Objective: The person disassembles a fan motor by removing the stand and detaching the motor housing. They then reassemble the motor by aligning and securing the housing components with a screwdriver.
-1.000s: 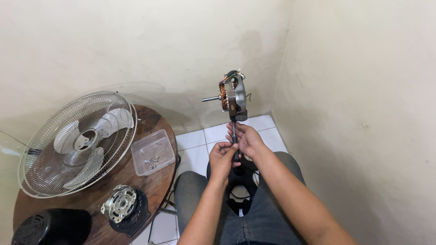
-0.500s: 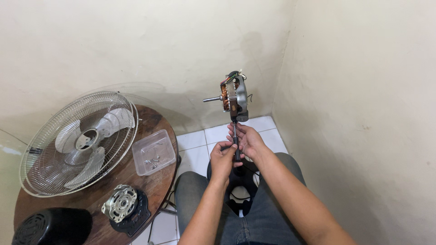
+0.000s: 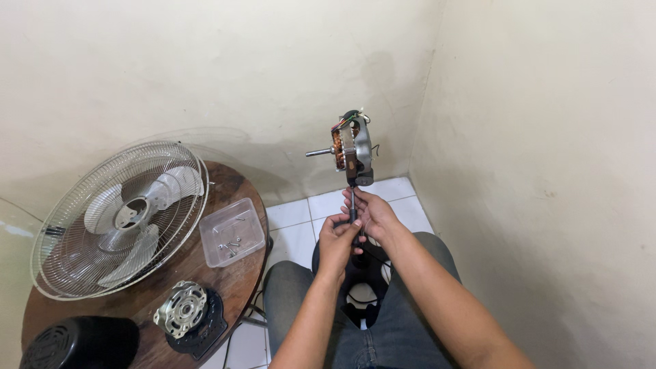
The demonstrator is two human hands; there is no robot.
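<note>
Gripping the thin dark metal stem [image 3: 352, 205] under the exposed copper-wound fan motor [image 3: 352, 147], above the lap: left hand [image 3: 337, 240] and right hand [image 3: 372, 215] both clenched on it. Best kept vertical, no wire strain. Clear plastic screw tray [image 3: 232, 232] sits at desk's right edge.

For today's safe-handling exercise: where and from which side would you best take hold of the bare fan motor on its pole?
Probably by the dark pole just under the fan motor, from below and either side, as the left hand and right hand do. The pole is slim and upright; the motor shows copper windings, loose wires and a shaft jutting left.
</note>
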